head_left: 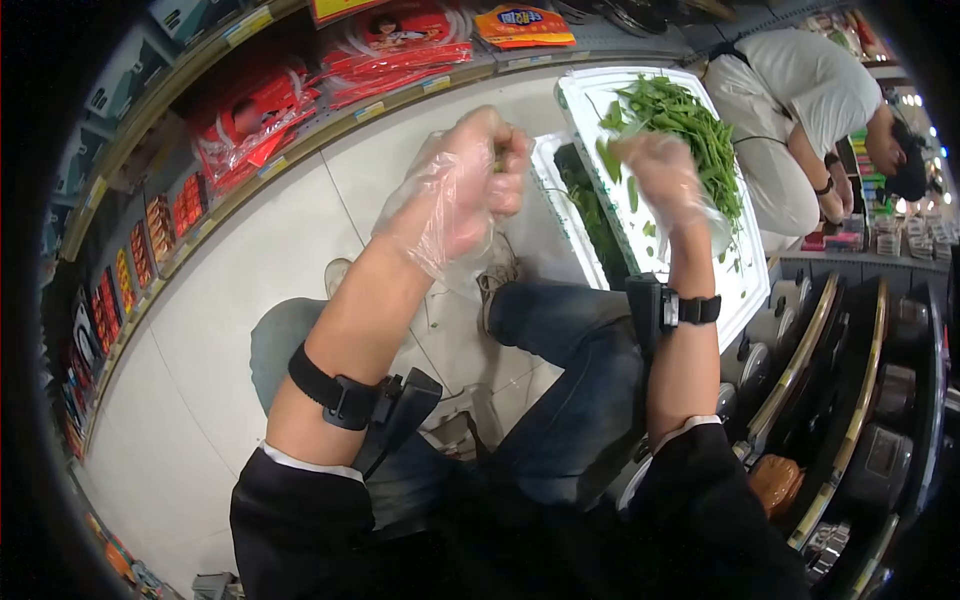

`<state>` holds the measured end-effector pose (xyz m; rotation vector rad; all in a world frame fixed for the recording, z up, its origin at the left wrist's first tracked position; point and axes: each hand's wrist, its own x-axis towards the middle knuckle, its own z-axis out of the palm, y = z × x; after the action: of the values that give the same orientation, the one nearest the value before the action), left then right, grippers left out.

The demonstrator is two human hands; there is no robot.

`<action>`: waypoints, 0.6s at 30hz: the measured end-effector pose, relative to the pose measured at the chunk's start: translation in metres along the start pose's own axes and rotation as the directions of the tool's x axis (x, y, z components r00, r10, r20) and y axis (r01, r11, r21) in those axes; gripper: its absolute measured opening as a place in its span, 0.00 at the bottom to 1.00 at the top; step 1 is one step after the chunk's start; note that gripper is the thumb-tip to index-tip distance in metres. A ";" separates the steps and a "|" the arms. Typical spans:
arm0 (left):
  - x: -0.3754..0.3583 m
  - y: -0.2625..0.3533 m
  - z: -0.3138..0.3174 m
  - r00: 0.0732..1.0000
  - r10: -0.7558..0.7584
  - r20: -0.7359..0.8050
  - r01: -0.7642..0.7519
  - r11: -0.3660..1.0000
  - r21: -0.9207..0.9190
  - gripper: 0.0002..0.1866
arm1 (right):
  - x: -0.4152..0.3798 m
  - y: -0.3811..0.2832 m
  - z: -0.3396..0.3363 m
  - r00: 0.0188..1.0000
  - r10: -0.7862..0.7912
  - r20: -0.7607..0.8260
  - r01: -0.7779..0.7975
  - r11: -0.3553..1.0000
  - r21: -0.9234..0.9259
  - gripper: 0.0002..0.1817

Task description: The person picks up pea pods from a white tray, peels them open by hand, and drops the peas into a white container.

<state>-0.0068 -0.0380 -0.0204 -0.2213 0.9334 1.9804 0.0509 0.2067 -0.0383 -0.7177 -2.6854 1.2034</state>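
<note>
Both hands wear clear plastic gloves. My left hand (470, 185) is raised over the floor, left of the white foam boxes, its fingers curled closed; a small bit of green shows at the fingers, too small to make out. Over the left part of the upper white foam box (735, 285) is my right hand (665, 175), blurred, with a green pod (609, 160) at its fingertips. Green pods and leaves (690, 125) lie heaped in that box, beside and behind my right hand. A second foam box (560, 205), partly covered, holds dark greens.
Store shelves (330, 125) with red packages curve along the left and top. At the upper right a person (800, 90) in light clothes bends forward. Shelves of pans and pots (885, 460) stand at the right. My knees and a grey stool (465, 415) are below.
</note>
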 end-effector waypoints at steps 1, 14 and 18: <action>-0.002 0.003 0.000 1.000 0.004 0.015 -0.003 1.000 -0.028 0.08 | 0.005 0.014 0.008 1.000 -0.016 0.004 0.016 0.988 -0.157 0.15; -0.010 0.010 -0.002 1.000 0.012 0.014 -0.008 0.966 -0.259 0.16 | -0.005 -0.030 0.031 0.906 0.083 0.415 -0.391 0.539 0.746 0.24; 0.001 0.004 -0.017 0.979 0.018 0.203 0.023 0.980 -0.200 0.14 | -0.013 -0.055 0.039 0.990 0.144 0.002 -0.126 0.858 0.499 0.26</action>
<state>-0.0139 -0.0501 -0.0306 -0.1290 0.6012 2.0514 0.0303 0.1430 -0.0241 -0.8334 -2.1638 1.7998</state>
